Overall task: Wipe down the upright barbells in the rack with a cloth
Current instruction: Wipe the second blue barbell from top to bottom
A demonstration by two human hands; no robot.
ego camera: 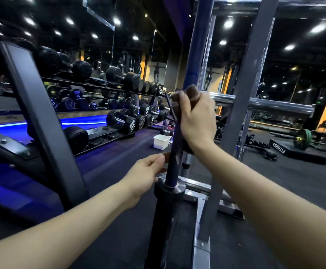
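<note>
A dark upright barbell [174, 152] stands in front of me, its thick black sleeve [163, 220] at the bottom. My right hand [196, 121] grips the shaft with a brown cloth [185, 93] wrapped round it; the cloth bunches out above my fingers. Lower down, my left hand [148, 172] holds the bar just above the collar, thumb and fingers around the shaft. A second, chrome barbell [206, 55] stands upright behind, inside the grey steel rack [243, 105].
A white plastic tub [161, 141] sits on the black rubber floor beyond the bar. A long dumbbell rack [108, 98] lines the mirrored wall at left. A dark machine frame [34, 105] rises close on my left. Benches and plates lie at far right.
</note>
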